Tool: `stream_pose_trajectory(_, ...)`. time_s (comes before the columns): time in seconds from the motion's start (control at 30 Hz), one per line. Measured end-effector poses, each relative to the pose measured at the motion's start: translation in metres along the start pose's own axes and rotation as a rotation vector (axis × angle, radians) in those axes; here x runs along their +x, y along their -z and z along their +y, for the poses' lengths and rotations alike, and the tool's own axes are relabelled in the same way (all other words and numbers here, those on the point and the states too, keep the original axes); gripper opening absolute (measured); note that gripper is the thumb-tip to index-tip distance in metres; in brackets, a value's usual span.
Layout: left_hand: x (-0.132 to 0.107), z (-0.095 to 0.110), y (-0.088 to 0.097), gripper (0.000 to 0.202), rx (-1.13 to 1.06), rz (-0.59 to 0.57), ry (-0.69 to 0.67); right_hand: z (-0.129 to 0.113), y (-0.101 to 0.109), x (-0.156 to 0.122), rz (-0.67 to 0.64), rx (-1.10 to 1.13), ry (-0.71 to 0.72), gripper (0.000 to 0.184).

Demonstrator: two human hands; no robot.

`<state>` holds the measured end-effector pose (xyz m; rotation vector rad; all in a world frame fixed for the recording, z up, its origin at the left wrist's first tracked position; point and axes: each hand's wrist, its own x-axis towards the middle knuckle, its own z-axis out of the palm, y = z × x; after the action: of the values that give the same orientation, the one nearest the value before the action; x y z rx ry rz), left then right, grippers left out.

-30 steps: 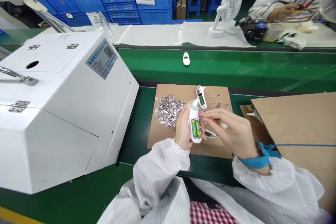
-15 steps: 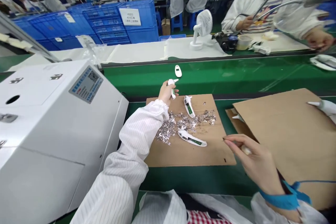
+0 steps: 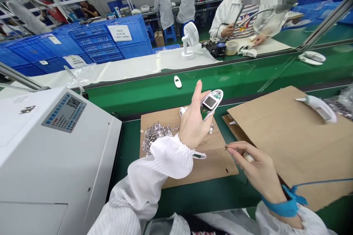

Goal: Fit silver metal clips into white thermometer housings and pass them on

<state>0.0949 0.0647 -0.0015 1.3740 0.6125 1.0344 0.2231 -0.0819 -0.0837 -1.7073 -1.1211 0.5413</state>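
My left hand [image 3: 194,121] grips an opened white ear thermometer [image 3: 211,103], its square display and green circuit board facing up, above the cardboard sheet [image 3: 171,183]. Between the thumb and forefinger of my right hand [image 3: 255,165] is a small metal piece [image 3: 226,147], at the sheet's right edge; something whitish shows under the curled fingers. Many small shiny metal pieces [image 3: 156,134] lie heaped on the cardboard. Two more opened thermometers are partly covered by my left hand and sleeve: one thermometer [image 3: 182,111] behind, another thermometer [image 3: 199,155] in front.
A large white machine [image 3: 91,154] stands at the left. To the right, a bigger cardboard piece [image 3: 289,136] carries a closed thermometer [image 3: 320,108]. On the green belt [image 3: 138,93] rests a white cover [image 3: 178,81]. Beyond are a fan [image 3: 189,40] and a co-worker [image 3: 228,11].
My left hand has come back toward me and right with the thermometer, turning its display and board upward. My right hand keeps its pinch. The camera view has shifted.
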Motion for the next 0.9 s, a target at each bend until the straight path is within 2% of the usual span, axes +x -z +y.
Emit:
stream_pose_trajectory(0.1,-0.002,0.006,0.002,0.07,-0.016,0.008,0.039,0.0,-0.002,-0.001,-0.006,0.014,-0.002,0.021)
stream_pose_trajectory(0.27,-0.001,0.004,0.005,0.065,-0.038,0.091,0.06,0.002,0.0,-0.004,-0.006,-0.019,0.002,0.021)
stream_pose_trajectory(0.5,-0.003,0.005,0.005,0.065,0.107,-0.018,-0.077,0.004,0.003,-0.004,-0.012,0.002,-0.044,0.024)
stream_pose_trajectory(0.6,0.006,-0.004,0.012,0.06,0.183,-0.029,-0.109,0.004,0.002,-0.003,-0.012,-0.005,-0.051,0.024)
stream_pose_trajectory(0.67,0.025,-0.02,0.026,0.055,0.302,-0.028,-0.139,0.003,0.001,-0.003,-0.011,-0.008,-0.044,0.024)
stream_pose_trajectory(0.73,0.056,-0.043,0.048,0.048,0.454,0.013,-0.119,0.003,0.001,-0.003,-0.005,-0.015,-0.03,0.024)
stream_pose_trajectory(0.77,0.074,-0.055,0.062,0.047,0.503,0.056,-0.042,0.003,0.001,-0.002,0.001,-0.023,-0.024,0.025)
stream_pose_trajectory(0.83,0.114,-0.078,0.093,0.042,0.588,0.182,0.235,0.005,0.002,-0.002,0.016,-0.046,-0.007,0.025)
stream_pose_trajectory(0.9,0.151,-0.095,0.123,0.036,0.657,0.26,0.304,0.01,0.003,-0.001,0.028,-0.066,0.022,0.025)
